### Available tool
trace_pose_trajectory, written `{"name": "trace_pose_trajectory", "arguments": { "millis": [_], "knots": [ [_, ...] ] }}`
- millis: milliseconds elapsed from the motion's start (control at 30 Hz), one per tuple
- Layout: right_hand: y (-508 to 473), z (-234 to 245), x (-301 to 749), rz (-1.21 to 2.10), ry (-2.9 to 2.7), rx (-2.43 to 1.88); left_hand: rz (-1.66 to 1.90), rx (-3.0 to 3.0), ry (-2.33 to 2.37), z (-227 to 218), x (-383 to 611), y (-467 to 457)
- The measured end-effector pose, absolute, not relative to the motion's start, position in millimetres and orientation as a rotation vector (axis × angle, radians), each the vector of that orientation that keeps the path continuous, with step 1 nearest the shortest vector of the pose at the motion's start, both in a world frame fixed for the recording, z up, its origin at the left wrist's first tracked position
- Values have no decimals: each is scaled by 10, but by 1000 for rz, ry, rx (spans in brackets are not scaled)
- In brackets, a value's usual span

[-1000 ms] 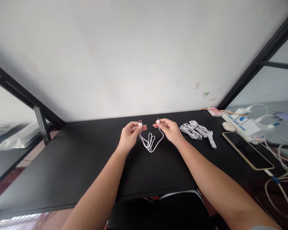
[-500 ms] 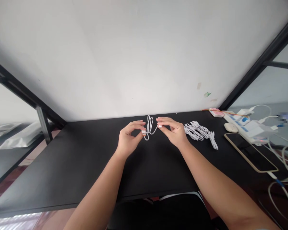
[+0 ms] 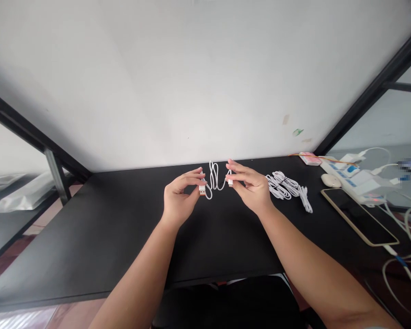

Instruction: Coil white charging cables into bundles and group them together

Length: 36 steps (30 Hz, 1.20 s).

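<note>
A white USB cable point(image 3: 215, 183) runs between my hands, its middle lying in narrow loops toward the back of the black table point(image 3: 130, 228). My left hand point(image 3: 182, 194) is closed on the cable's USB plug point(image 3: 202, 189), which has an orange edge at its tip. Between thumb and fingers of my right hand point(image 3: 251, 185) is the other, smaller white connector point(image 3: 230, 180). Just right of that hand lie bundled white cables point(image 3: 287, 186), partly hidden behind it.
At the right lie a phone point(image 3: 359, 217) with a cable plugged in, a white mouse-like object point(image 3: 330, 180), and a power strip point(image 3: 349, 178) with several chargers. A pink and white box point(image 3: 310, 158) sits by the wall point(image 3: 192, 82). Black frame bars flank both sides.
My hands have moved slightly apart, each still holding its cable end. The right connector has turned and shows more fully. The camera view has shifted a little.
</note>
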State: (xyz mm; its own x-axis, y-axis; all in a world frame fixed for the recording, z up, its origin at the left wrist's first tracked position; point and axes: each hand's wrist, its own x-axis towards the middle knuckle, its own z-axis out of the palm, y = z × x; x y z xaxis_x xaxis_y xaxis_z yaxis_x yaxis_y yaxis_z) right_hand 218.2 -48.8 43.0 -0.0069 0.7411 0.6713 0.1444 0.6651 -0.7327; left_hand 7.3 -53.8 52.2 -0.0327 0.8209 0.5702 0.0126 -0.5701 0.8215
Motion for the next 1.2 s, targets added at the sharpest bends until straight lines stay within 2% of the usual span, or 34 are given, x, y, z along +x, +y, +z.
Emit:
{"name": "trace_pose_trajectory", "arguments": {
  "millis": [433,1200],
  "knots": [
    [-356,223,2152,672,-1430,-881,1517,1476,1077,377,85,-442],
    [-325,214,2186,597,-1484,-959,1495,1587,1122,289,43,-364]
  ]
}}
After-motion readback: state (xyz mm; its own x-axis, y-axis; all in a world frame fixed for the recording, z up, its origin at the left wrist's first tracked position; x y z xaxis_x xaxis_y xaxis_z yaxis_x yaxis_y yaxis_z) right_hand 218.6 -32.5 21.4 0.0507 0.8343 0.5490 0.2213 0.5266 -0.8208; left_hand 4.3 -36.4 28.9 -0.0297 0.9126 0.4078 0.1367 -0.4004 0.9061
